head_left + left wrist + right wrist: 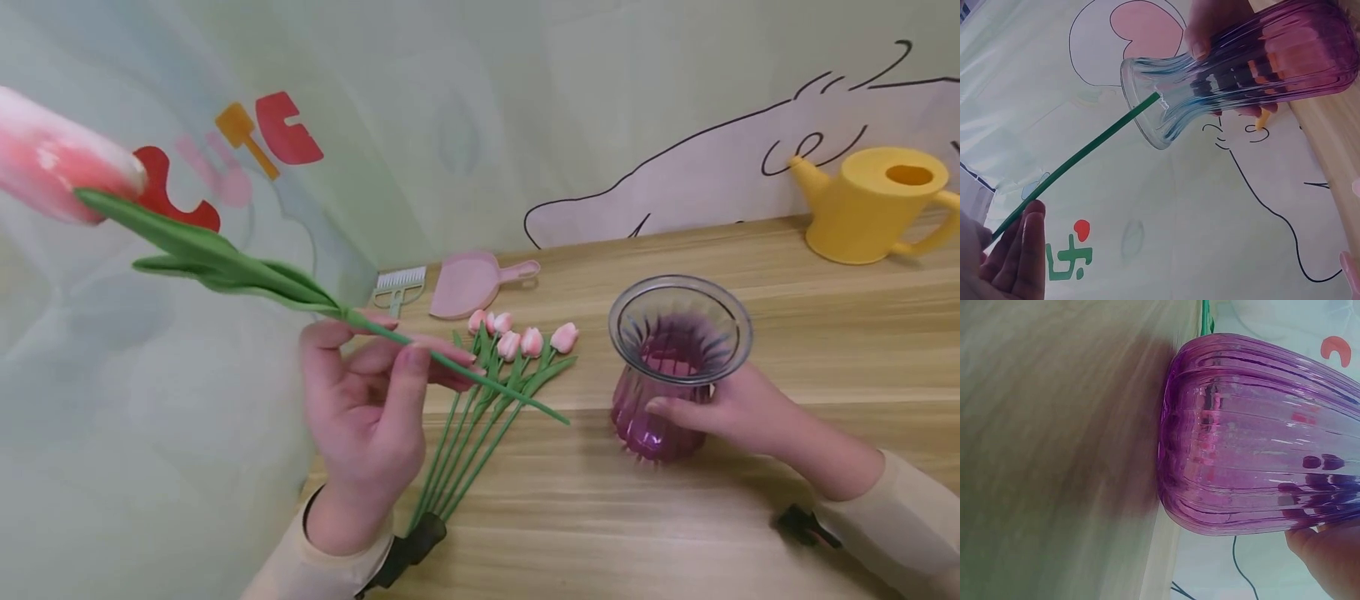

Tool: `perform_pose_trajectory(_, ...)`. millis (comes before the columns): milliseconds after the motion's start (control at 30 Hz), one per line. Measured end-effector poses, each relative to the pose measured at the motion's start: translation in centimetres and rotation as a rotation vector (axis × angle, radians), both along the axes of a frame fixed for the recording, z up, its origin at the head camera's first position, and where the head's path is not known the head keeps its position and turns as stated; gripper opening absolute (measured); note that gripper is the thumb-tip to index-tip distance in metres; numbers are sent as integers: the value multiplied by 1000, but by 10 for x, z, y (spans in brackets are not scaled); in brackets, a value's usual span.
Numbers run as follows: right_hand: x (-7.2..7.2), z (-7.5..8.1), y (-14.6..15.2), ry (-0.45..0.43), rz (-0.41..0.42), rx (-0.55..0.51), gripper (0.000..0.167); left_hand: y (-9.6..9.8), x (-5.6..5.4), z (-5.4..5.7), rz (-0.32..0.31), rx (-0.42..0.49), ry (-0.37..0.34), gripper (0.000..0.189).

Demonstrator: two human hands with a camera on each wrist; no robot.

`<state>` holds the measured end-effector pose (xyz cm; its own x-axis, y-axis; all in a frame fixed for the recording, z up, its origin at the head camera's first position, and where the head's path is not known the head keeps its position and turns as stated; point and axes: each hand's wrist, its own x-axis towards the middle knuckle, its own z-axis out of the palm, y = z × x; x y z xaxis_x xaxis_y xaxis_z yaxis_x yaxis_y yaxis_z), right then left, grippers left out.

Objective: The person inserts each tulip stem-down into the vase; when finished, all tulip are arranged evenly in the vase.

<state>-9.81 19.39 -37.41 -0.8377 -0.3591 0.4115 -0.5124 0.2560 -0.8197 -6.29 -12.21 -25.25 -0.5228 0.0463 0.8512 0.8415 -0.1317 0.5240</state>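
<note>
My left hand (371,408) pinches the green stem of a pink-and-white artificial tulip (225,258) between thumb and fingers. Its bloom points up to the left, and the stem's bare end slopes down toward the right. My right hand (738,408) grips a ribbed glass vase (652,417) round its side, purple below and clear bluish at the flared rim. In the left wrist view the stem tip overlaps the vase mouth (1141,103). The right wrist view shows the purple base (1210,437) close to the tabletop, with fingers (1325,550) round the body.
Several more pink tulips (510,346) lie on the wooden table (570,533), stems toward me. Behind them are a pink dustpan (468,287) and a small brush (400,287). A yellow watering can (862,208) stands at the back right. A printed wall covering (450,125) borders the table.
</note>
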Motion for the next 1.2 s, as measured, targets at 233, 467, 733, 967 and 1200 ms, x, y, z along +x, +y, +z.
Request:
perform_pose_trajectory(233, 0, -2, -1, 2, 6, -1, 80, -1, 0, 2, 23, 15, 0, 26)
perform_pose_trajectory(467, 0, 1, -1, -26, 4, 4, 81, 0, 0, 5, 16, 43, 9, 27)
perform_pose_trajectory(733, 1, -1, -4, -40, 14, 10, 77, 0, 2, 8, 94, 79, -8, 27)
perform_pose_trajectory(967, 3, -2, -1, -21, -2, -6, 78, 8, -1, 8, 93, 114, -12, 25)
perform_pose_trajectory(1200, 2, 0, -3, -29, 12, -21, 77, 13, 0, 8, 100, 162, 23, 25)
